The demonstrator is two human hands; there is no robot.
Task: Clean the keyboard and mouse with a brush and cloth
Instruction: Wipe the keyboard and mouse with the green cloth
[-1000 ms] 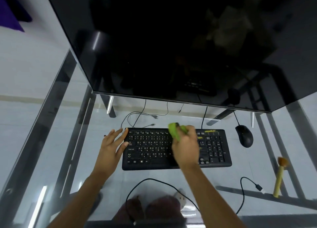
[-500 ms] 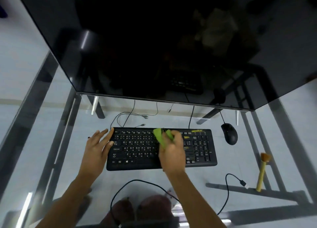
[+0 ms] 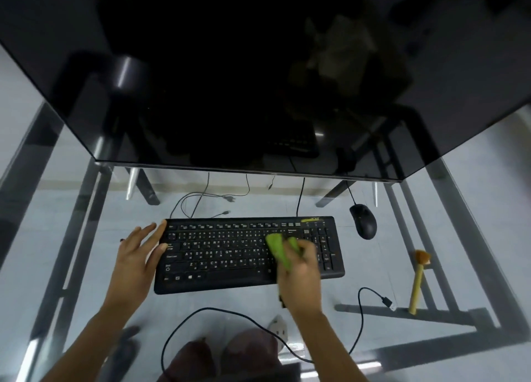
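Note:
A black keyboard [image 3: 224,252] lies on the glass desk. My right hand [image 3: 301,272] is closed around a green cloth [image 3: 277,250] and presses it on the keys right of the middle, near the enter key area. My left hand [image 3: 138,255] rests flat with spread fingers on the keyboard's left end. A black mouse [image 3: 363,221] sits right of the keyboard, apart from both hands. A brush [image 3: 418,278] with a pale wooden handle and brown bristles lies further right.
A large dark monitor [image 3: 258,74] hangs over the back of the glass desk [image 3: 373,266]. A loose black cable [image 3: 370,301] with a plug curls at the front right, another cable loops near the front edge. The metal desk frame shows beneath the glass.
My right hand with the green cloth has slid from the keyboard's top rows down toward the middle rows. The view has shifted slightly. My left hand stays at the left end.

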